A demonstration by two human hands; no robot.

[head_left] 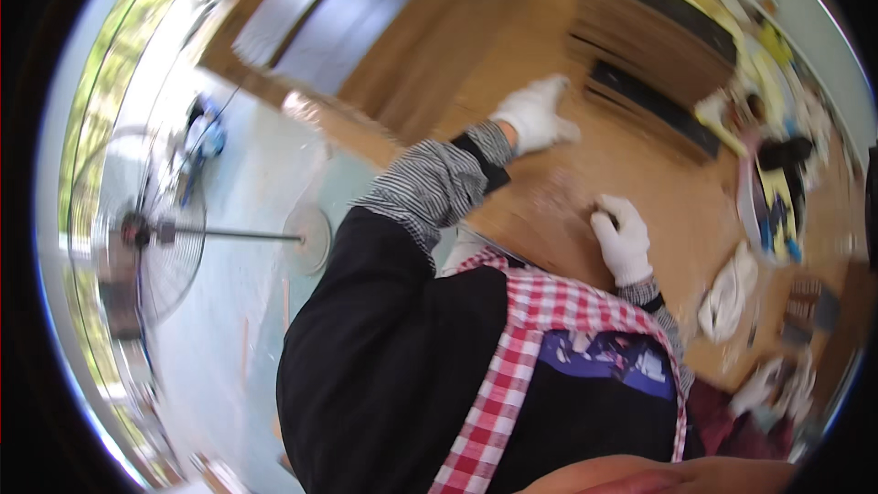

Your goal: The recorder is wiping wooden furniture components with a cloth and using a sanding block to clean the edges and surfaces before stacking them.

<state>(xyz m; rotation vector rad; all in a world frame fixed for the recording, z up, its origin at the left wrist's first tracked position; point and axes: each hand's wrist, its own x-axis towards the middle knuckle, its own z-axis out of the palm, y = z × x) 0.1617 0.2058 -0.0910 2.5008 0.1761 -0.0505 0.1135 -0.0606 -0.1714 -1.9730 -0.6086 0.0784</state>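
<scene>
My left hand (538, 115), in a white work glove, is held over the brown tabletop (512, 192). Its fingers and thumb are apart, with nothing visible between them. It is nearest to a smaller wood-brown piece with a dark edge (649, 108), and does not visibly touch it. My right hand (626, 240), also gloved in white, is closer to my body, its fingers curled in towards the thumb. Whatever it may hold is too small or hidden to make out. A shiny, clear patch (553, 192), perhaps plastic film, lies between the hands.
Wood-brown panels (393, 73) with glossy surfaces lie at the far left. A larger brown stack (654, 32) stands at the far right. To the right are a white container (754, 210), a white cloth (729, 291) and assorted clutter. A standing fan (137, 229) is on the left.
</scene>
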